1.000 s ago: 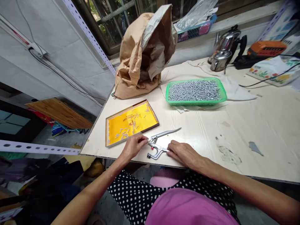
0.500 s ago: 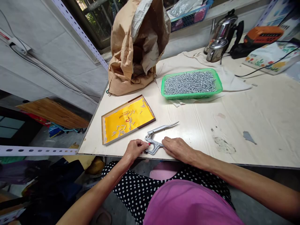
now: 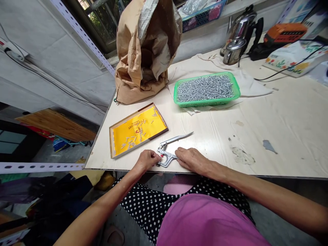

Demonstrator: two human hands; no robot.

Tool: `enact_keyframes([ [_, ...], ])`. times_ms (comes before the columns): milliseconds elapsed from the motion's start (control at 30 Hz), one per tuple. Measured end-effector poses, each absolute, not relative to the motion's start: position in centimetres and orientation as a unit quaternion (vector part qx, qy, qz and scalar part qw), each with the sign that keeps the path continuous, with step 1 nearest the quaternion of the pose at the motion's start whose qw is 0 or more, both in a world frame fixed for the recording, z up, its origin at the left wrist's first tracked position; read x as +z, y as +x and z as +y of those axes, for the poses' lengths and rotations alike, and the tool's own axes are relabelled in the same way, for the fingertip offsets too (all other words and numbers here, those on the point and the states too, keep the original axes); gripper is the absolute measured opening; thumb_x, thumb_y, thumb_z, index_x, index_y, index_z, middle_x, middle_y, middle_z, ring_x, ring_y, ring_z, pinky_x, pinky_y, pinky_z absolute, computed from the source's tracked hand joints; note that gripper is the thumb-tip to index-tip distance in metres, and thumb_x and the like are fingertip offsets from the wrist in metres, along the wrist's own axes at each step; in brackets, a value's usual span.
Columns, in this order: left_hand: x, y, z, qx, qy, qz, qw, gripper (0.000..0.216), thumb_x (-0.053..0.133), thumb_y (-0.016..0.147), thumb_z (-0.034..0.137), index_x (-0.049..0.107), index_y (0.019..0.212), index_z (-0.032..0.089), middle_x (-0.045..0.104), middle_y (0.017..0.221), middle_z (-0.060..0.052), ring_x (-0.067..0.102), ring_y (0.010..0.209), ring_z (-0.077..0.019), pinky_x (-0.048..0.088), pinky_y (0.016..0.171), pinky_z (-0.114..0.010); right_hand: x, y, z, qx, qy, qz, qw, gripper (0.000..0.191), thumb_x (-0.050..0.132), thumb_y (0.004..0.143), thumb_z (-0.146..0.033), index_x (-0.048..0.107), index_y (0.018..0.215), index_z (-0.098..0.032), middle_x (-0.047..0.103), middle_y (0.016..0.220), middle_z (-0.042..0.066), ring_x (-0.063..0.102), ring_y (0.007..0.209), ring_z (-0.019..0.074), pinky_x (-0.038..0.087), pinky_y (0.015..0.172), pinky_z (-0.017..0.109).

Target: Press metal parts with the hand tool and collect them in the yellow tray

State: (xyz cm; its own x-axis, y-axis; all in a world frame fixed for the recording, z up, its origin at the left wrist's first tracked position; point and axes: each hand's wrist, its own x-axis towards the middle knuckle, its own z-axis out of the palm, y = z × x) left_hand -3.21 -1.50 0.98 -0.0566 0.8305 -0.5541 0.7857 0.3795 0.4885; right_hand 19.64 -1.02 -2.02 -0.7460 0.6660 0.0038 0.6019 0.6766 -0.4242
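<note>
Metal hand pliers with long silver handles lie near the table's front edge. My right hand rests on the lower handle and holds the tool down. My left hand is curled at the jaw, its fingertips pinched by a small red part there; what they pinch is too small to name. Just behind my left hand lies a shallow yellow-lined tray with several small metal pieces scattered in it.
A green basket full of silver screws stands on a white cloth mid-table. A crumpled brown paper sack stands at the back left. Kettles, a cable and an orange tool sit at the back right.
My left hand has drawn back from the tray's edge to the pliers' jaw near the table edge. The view has tilted down slightly. My right hand stays on the handle.
</note>
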Motion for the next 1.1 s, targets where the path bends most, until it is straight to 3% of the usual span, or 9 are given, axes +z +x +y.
enact_keyframes([
  [267, 1.7, -3.1, -0.7, -0.048, 0.611, 0.690, 0.385, 0.025, 0.062, 0.070, 0.036, 0.071, 0.069, 0.013, 0.061, 0.053, 0.001, 0.050, 0.052, -0.0113, 0.034, 0.054, -0.023, -1.9, 19.7, -1.0, 0.205, -0.352, -0.910, 0.074, 0.010, 0.049, 0.087, -0.011, 0.057, 0.090, -0.015, 0.064, 0.092, 0.007, 0.052, 0.069, 0.0136, 0.033, 0.060, 0.028],
  [600, 1.1, -3.1, -1.2, -0.042, 0.554, 0.710, 0.434, 0.027, 0.064, 0.070, 0.038, 0.069, 0.074, 0.012, 0.061, 0.055, 0.001, 0.054, 0.049, -0.0127, 0.040, 0.050, -0.022, -1.6, 20.2, -1.4, 0.214, -0.356, -0.906, 0.083, 0.009, 0.052, 0.091, -0.020, 0.058, 0.095, -0.016, 0.063, 0.097, 0.007, 0.056, 0.073, 0.0151, 0.038, 0.062, 0.027],
  [667, 1.1, -3.1, -1.4, -0.029, 0.539, 0.713, 0.447, 0.027, 0.066, 0.068, 0.039, 0.067, 0.072, 0.013, 0.060, 0.053, 0.002, 0.054, 0.050, -0.0128, 0.041, 0.051, -0.022, -1.3, 20.7, -1.3, 0.207, -0.358, -0.905, 0.105, 0.019, 0.057, 0.090, -0.031, 0.059, 0.101, -0.016, 0.062, 0.104, 0.009, 0.057, 0.083, 0.0185, 0.042, 0.067, 0.029],
  [733, 1.1, -3.1, -1.6, -0.016, 0.527, 0.716, 0.458, 0.026, 0.067, 0.068, 0.039, 0.066, 0.070, 0.013, 0.058, 0.052, 0.002, 0.054, 0.050, -0.0126, 0.043, 0.051, -0.023, -0.9, 21.3, -0.8, 0.172, -0.381, -0.900, 0.127, 0.044, 0.064, 0.084, -0.046, 0.056, 0.115, -0.015, 0.057, 0.122, 0.015, 0.055, 0.103, 0.0261, 0.044, 0.081, 0.036],
  [867, 1.2, -3.0, -2.1, 0.003, 0.519, 0.721, 0.459, 0.027, 0.069, 0.066, 0.040, 0.065, 0.070, 0.014, 0.057, 0.051, 0.003, 0.052, 0.049, -0.0121, 0.042, 0.051, -0.023, -0.8, 22.0, 0.5, 0.117, -0.410, -0.898, 0.107, 0.095, 0.072, 0.069, -0.063, 0.039, 0.141, -0.010, 0.038, 0.146, 0.024, 0.030, 0.135, 0.0411, 0.026, 0.106, 0.057],
  [967, 1.0, -3.2, -2.3, 0.001, 0.524, 0.718, 0.458, 0.028, 0.068, 0.066, 0.042, 0.066, 0.069, 0.014, 0.058, 0.051, 0.002, 0.052, 0.050, -0.0122, 0.040, 0.051, -0.022, -1.2, 22.0, 0.8, 0.119, -0.394, -0.908, 0.077, 0.102, 0.073, 0.065, -0.064, 0.036, 0.143, -0.009, 0.041, 0.144, 0.025, 0.027, 0.136, 0.0429, 0.016, 0.108, 0.065],
  [1100, 0.7, -3.5, -2.6, 0.004, 0.537, 0.705, 0.463, 0.031, 0.065, 0.067, 0.045, 0.065, 0.067, 0.014, 0.057, 0.051, 0.002, 0.050, 0.049, -0.0116, 0.038, 0.050, -0.022, -1.1, 21.7, 0.2, 0.119, -0.390, -0.908, 0.092, 0.091, 0.071, 0.071, -0.054, 0.036, 0.143, -0.011, 0.049, 0.136, 0.022, 0.042, 0.126, 0.0377, 0.018, 0.107, 0.065],
])
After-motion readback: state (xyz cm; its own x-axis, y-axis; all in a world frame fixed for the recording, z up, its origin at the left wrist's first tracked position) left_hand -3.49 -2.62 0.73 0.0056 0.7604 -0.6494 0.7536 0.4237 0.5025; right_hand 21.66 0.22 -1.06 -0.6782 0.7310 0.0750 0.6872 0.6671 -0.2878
